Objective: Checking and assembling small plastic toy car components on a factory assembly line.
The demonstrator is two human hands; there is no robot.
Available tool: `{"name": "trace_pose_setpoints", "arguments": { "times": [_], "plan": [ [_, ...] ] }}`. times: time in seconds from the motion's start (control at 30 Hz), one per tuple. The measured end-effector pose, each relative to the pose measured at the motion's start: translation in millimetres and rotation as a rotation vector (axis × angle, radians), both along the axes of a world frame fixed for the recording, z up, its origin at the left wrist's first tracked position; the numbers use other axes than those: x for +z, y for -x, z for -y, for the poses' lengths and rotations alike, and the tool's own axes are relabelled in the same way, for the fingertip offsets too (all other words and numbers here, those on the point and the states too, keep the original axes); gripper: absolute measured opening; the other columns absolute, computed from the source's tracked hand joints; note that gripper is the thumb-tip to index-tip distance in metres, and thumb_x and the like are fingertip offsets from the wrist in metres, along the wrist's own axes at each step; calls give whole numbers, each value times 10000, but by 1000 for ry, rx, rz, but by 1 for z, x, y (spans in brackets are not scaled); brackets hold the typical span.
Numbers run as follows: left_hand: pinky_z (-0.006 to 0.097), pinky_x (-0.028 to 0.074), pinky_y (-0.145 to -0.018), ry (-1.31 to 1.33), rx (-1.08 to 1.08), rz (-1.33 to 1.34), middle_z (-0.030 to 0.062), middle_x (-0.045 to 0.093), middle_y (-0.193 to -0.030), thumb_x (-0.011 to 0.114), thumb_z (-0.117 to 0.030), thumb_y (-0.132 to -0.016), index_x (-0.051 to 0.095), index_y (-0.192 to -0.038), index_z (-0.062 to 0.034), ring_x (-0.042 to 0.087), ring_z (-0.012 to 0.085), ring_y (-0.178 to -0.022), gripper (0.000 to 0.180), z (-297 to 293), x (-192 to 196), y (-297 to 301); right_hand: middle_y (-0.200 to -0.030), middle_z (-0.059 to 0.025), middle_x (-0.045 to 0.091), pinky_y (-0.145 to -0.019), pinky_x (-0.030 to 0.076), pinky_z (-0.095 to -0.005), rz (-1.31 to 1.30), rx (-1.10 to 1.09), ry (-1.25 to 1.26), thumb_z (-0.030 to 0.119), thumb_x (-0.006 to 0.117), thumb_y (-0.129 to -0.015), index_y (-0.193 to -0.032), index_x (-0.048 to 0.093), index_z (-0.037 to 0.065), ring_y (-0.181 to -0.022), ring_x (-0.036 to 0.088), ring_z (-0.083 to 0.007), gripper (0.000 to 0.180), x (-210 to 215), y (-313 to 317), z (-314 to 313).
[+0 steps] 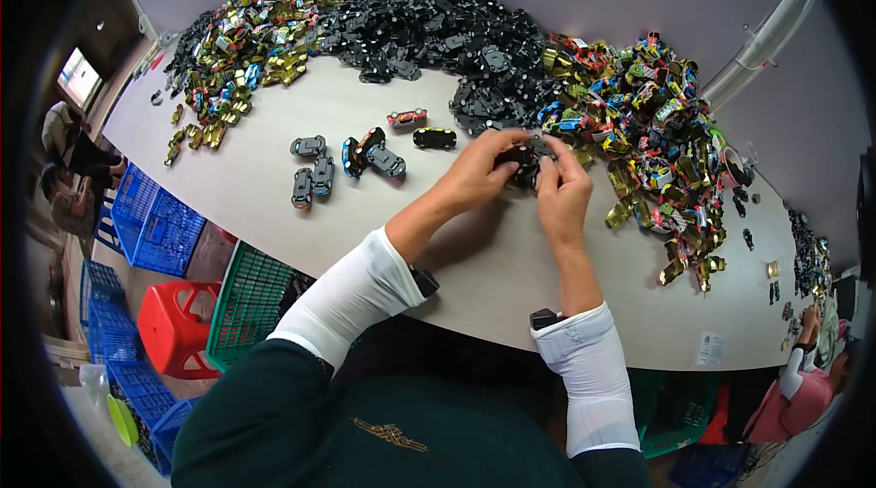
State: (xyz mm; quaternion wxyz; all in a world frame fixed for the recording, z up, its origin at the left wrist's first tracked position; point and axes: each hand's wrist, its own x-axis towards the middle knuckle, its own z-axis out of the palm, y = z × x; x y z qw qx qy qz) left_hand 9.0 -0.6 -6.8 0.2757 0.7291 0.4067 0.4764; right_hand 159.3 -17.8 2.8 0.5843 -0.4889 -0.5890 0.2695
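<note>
**Operator:** I read the view from the left. Blue plastic crates (151,228), a red plastic stool (178,324) and a green plastic basket (251,301) stand beside the grey worktable (274,187). On it lies a far heap of gold and multicoloured toy car shells (242,31), then a long heap of black plastic chassis parts (429,27), with a few finished small toy cars (351,159) lying loose in front.

**Checker:** Grip state?

**Operator:** The left hand (479,168) and the right hand (561,191) both clasp one small black toy car part (522,162), held just above the table, near the second multicoloured shell heap (657,114). Fingers of both hands close around it; what lies inside them is hidden.

**Checker:** Advice for the step?

**Operator:** In my judgement the piece is being pressed together. Support it from below with the left hand, apply even thumb pressure with the right, and keep the edges aligned before squeezing.

**Checker:** Labels?

**Operator:** One small white rectangular paper label (711,348) sits at the table's near right edge. A round reddish tape roll (733,164) rests on the right heap.
</note>
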Motion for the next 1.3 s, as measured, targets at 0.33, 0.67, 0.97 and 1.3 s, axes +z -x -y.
{"name": "trace_pose_setpoints", "arguments": {
  "times": [0.33, 0.67, 0.97, 1.3],
  "plan": [
    [195, 464, -646, 457, -167, 590, -4, 595, -794, 602, -166, -909, 572, -1096, -44, 546, 61, -714, 226, 8, 28, 6, -592, 6, 524, -426, 317, -187, -332, 120, 219, 61, 549, -907, -909, 626, -18, -480, 420, -28, 111, 10, -6, 5],
    [189, 348, -498, 629, -269, 439, -5, 555, -802, 461, -216, -990, 498, -1124, -92, 470, 47, -641, 187, 14, 24, 0, -623, -11, 502, -331, 248, -173, -724, 530, 649, 151, 550, -929, -1010, 572, 6, -398, 352, -32, 167, 28, -18, 9],
    [204, 382, -530, 267, -339, 388, -7, 564, -822, 515, -125, -952, 509, -1075, -58, 481, 35, -679, 140, 3, 4, -6, -623, -19, 512, -319, 248, -178, -754, 552, 685, 133, 555, -920, -847, 516, 45, -391, 341, -35, 121, 24, -18, 6],
    [201, 353, -482, 267, -206, 183, -9, 537, -730, 518, -101, -941, 522, -1009, -24, 444, 39, -568, 102, 6, 1, -6, -578, 16, 496, -327, 232, -174, -271, 369, 508, 134, 546, -933, -855, 567, 50, -385, 334, -21, 116, 12, -9, 7]
  ]
}}
